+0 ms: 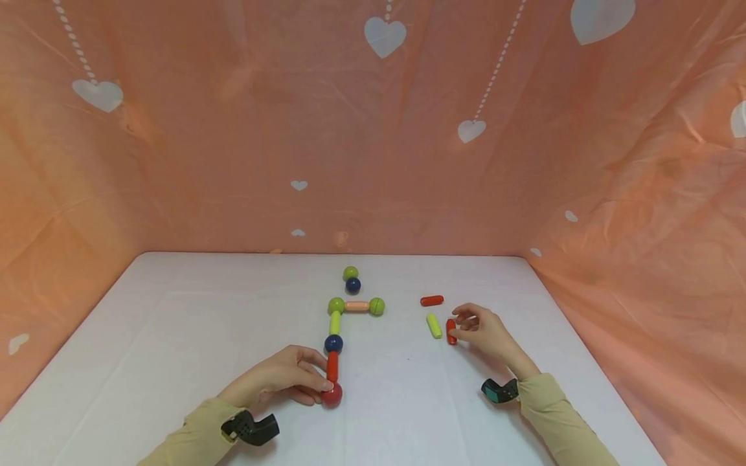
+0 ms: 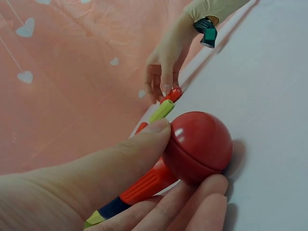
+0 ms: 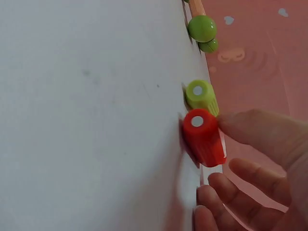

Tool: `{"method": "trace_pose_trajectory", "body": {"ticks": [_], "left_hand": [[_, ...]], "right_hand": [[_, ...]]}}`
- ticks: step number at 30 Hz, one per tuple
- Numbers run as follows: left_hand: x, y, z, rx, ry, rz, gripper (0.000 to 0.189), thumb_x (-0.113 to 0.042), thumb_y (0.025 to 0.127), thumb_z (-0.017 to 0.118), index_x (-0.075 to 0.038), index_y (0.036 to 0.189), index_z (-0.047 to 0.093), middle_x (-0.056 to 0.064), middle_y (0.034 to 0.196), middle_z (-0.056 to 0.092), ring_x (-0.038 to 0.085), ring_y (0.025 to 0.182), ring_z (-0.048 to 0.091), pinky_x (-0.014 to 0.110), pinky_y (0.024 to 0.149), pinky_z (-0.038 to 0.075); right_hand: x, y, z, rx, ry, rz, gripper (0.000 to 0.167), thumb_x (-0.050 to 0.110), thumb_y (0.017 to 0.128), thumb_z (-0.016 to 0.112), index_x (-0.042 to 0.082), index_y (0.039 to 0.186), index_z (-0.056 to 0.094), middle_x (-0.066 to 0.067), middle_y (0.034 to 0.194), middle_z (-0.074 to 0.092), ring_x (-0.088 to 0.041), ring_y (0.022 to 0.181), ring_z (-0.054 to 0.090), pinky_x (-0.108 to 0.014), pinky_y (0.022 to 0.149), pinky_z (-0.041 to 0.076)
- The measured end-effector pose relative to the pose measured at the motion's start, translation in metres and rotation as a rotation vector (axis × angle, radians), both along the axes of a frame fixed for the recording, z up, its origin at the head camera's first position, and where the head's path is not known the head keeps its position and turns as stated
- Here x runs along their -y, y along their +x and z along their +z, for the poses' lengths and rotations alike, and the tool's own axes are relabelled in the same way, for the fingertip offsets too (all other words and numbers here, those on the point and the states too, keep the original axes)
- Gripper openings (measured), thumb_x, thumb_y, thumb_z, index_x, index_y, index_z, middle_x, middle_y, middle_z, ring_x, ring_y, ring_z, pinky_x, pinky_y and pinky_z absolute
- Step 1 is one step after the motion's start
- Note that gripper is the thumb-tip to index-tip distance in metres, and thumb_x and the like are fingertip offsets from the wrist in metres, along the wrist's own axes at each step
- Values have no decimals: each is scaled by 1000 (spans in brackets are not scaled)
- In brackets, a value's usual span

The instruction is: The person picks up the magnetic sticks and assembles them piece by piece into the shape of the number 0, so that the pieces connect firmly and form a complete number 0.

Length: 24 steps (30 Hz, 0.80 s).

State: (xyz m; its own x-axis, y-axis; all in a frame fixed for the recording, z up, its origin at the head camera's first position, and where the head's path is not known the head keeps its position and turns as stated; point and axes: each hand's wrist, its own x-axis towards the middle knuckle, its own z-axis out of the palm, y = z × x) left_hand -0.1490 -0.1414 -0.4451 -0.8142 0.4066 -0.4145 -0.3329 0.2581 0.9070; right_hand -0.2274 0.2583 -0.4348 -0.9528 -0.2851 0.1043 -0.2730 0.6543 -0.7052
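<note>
My left hand [image 1: 285, 375] pinches a red ball [image 2: 199, 144] between thumb and fingers at the near end of a chain. From that ball the chain runs through a red rod [image 1: 332, 366], a dark blue ball [image 1: 334, 343], a yellow-green rod [image 1: 335, 323] and a green ball [image 1: 336, 305]. A peach rod [image 1: 357, 306] turns right there to another green ball [image 1: 377, 307]. On the right, my right hand [image 1: 482, 331] is at a loose red rod [image 3: 206, 142]. Its thumb is against or very near the rod, while the other fingers stand apart from it.
A loose yellow-green rod [image 1: 434, 325] lies just left of the right hand, with another red rod [image 1: 432, 301] farther back. Beyond the chain sit a loose green ball [image 1: 350, 273] and a dark blue ball [image 1: 353, 285]. An orange curtain [image 1: 233, 162] hangs around the white table [image 1: 175, 336].
</note>
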Motion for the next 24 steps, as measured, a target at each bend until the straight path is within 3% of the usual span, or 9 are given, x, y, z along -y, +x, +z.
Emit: {"method": "trace_pose_trajectory", "body": {"ticks": [5,12,18,24], "left_hand": [[1,1,0,-1,-10,13,46,-19,77,81,1,112,60,14,88,71,20,65,67,31,63,57],[1,1,0,-8,2,7,46,-19,77,81,2,112,60,14,88,71,20,65,67,31,63,57],[1,-1,1,8,9,-6,45,-17,77,81,1,112,60,15,88,71,20,67,68,31,64,58],[1,-1,1,11,9,-6,46,-17,77,81,1,113,59,14,89,71,21,69,69,32,65,58]], "right_hand": [[2,0,-3,19,-4,-3,38,13,80,78,0,112,61,-6,95,63,-19,84,58,-30,70,51],[3,0,-1,4,11,22,39,0,79,73,-2,115,59,-8,97,63,-22,85,60,-32,74,52],[1,2,-1,22,41,-3,34,-6,79,67,-3,113,62,-8,94,64,-22,84,58,-35,74,52],[2,6,-2,26,72,-38,29,-3,82,69,0,110,65,-7,94,64,-21,82,57,-31,71,52]]}}
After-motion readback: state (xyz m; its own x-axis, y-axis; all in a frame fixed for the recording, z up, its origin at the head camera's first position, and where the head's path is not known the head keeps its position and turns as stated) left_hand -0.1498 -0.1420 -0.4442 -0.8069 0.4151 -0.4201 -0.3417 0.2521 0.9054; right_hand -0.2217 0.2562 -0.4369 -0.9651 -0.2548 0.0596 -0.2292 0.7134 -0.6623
